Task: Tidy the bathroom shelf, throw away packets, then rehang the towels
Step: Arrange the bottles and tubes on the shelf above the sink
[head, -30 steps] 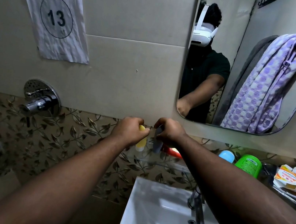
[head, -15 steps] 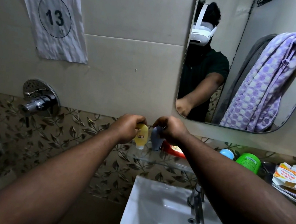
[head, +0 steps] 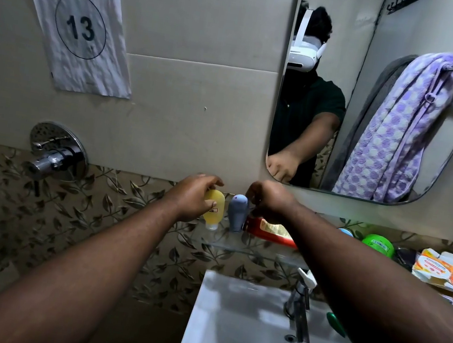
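Wall sign reads "WORKSTATION 13"; left hand fingers pinch yellow bottle; right hand fingers unclear.

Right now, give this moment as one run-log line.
left hand: holds yellow bottle | right hand: curled beside grey bottle | packets: not yet thrown away

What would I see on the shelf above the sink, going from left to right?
yellow bottle → grey-blue bottle → red tube lying down → blue cap → green tub → orange-and-white packets
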Available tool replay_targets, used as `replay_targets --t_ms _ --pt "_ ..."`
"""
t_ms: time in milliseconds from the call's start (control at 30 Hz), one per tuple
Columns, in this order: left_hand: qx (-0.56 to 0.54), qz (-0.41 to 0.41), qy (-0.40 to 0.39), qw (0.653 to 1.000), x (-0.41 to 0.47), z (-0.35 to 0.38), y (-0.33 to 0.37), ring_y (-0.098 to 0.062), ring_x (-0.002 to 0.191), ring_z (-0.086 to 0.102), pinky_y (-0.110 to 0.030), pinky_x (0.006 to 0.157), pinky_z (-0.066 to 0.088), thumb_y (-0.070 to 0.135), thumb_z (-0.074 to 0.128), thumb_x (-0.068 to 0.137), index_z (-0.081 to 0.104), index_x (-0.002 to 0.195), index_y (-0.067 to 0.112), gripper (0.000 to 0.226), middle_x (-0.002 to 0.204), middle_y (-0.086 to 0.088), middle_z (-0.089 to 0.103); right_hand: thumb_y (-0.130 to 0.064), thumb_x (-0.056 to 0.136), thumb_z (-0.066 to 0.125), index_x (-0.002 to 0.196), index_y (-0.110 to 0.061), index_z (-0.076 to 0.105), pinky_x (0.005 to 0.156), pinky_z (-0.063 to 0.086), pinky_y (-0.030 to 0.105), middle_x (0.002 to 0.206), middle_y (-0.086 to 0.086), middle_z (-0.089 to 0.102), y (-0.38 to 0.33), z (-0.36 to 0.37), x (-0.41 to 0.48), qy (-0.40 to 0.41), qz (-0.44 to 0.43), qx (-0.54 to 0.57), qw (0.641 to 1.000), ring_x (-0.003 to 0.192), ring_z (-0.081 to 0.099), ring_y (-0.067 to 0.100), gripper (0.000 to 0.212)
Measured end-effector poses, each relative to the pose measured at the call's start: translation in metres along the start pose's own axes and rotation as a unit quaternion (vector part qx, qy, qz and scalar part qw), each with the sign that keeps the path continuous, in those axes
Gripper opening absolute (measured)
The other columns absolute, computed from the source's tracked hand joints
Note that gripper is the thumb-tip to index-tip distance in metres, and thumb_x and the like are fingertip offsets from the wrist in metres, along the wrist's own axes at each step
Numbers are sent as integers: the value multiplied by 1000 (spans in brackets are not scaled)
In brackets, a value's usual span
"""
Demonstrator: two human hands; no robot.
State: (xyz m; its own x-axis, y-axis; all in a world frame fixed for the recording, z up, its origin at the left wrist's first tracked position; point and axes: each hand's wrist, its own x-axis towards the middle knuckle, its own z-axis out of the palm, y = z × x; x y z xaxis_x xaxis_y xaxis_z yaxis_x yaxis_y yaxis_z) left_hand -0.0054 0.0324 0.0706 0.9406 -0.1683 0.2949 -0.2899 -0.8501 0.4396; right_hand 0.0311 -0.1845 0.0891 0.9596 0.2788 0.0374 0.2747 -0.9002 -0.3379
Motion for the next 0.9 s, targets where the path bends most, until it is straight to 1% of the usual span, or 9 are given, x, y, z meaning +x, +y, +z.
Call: replay_targets --t_ms 100,167,300,433,567,633,700,800,900 --pt "30 25 25 999 -2 -1 3 -21 129 53 -38 104 50 25 69 85 52 144 29 61 142 0 56 -16 71 90 110 -21 73 72 48 26 105 2 75 15 -10 -9 -72 35 -94 992 90 67 21 43" --pt "65 49 67 994 -3 1 9 -22 131 48 -39 106 45 28 65 85 53 142 31 59 142 3 54 -22 71 91 118 -23 70 76 46 26 105 0 70 25 -8 -14 -100 57 -116 987 91 63 22 51" --pt "110 102 147 978 -3 12 23 -24 125 52 -42 104 45 29 67 85 60 134 26 49 135 2 58 -27 71 90 128 -21 64 78 43 27 122 8 70 39 7 -22 -94 66 -152 982 110 66 28 63" --pt "147 139 173 964 -6 24 31 -25 117 56 -40 97 45 32 66 84 63 128 22 44 130 -1 60 -26 72 87 134 -23 58 81 42 29 127 7 68 46 14 -27 -98 76 -157 980 114 65 27 68" --pt "157 157 177 959 -14 34 36 -26 112 57 -40 91 46 30 66 83 63 123 21 41 125 -2 61 -19 76 82 132 -26 56 77 40 31 122 4 68 50 18 -33 -90 68 -179 977 107 65 26 61" --pt "161 163 177 957 -18 37 39 -27 109 58 -39 88 46 30 67 81 64 121 21 41 122 -2 62 -17 80 77 129 -26 57 76 42 33 122 5 68 55 24 -35 -62 54 -202 976 110 66 27 53" --pt "165 166 172 957 -20 38 41 -26 107 57 -39 86 45 31 67 81 64 120 22 41 120 -1 62 -15 84 70 124 -25 59 74 41 32 117 7 68 61 30 -36 -30 41 -199 979 106 66 27 42" --pt "169 161 164 958 -22 38 44 -25 107 56 -38 87 44 32 67 84 63 122 22 39 120 -1 61 -15 88 66 122 -26 61 75 41 31 116 7 69 69 34 -37 0 39 -163 986 106 66 28 35" --pt "167 158 174 957 -23 39 48 -26 105 56 -39 86 44 31 65 84 63 121 21 38 118 -2 61 -15 88 67 118 -26 63 76 40 30 114 7 70 76 29 -36 37 48 -67 996 101 65 28 33"
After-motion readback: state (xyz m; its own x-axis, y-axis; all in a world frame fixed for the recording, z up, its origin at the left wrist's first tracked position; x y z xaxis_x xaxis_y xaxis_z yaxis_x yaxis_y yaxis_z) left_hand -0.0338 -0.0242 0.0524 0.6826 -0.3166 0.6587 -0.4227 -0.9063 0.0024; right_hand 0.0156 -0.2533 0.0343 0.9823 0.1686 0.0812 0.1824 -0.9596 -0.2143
